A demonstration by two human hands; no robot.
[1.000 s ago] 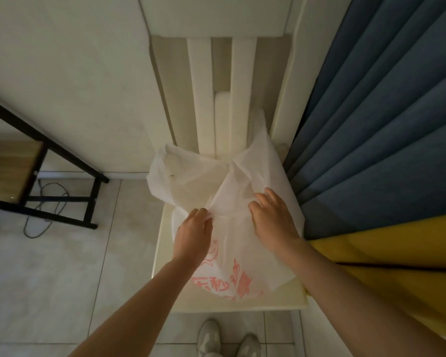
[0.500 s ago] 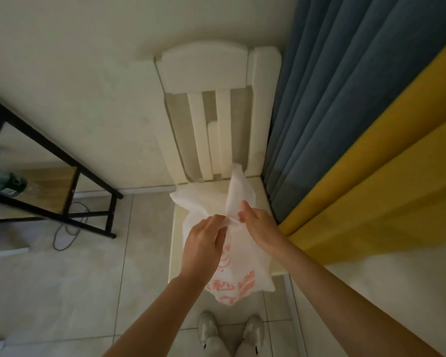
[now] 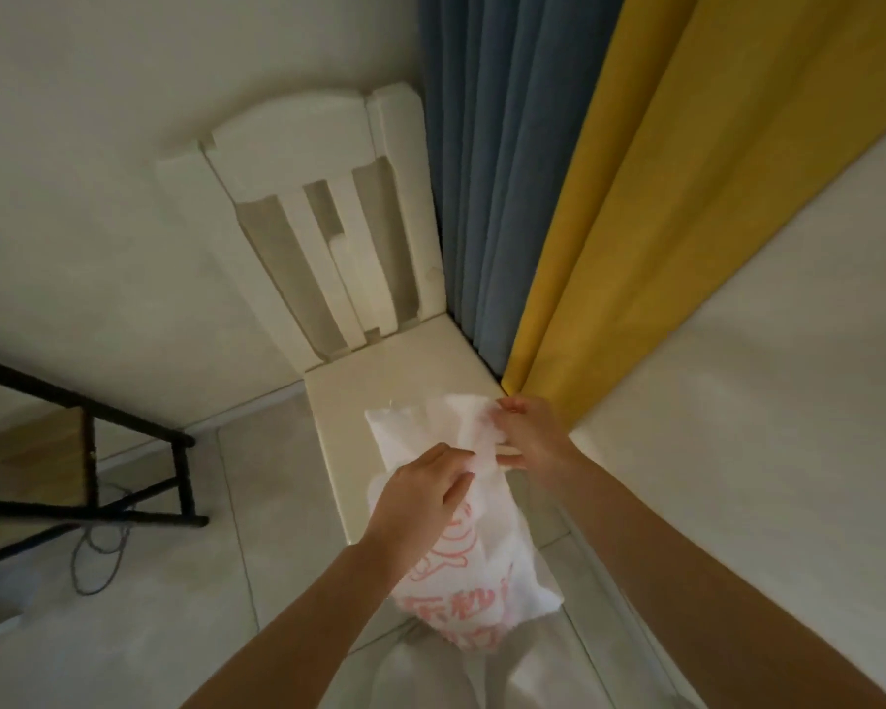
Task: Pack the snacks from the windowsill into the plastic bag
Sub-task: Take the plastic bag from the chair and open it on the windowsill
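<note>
the plastic bag [image 3: 482, 570] has been pulled nearer the person and now hangs over the chair [image 3: 359, 396] seat's front edge. the left hand [image 3: 420, 496] and right hand [image 3: 530, 434] each pinch its crumpled top.

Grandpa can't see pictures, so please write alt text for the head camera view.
A left hand and a right hand hold the top of a white plastic bag with red print, by a cream chair. A blue curtain and a yellow curtain hang beside it.

The plastic bag [image 3: 482, 570] carries red printed characters, too blurred to read.
</note>
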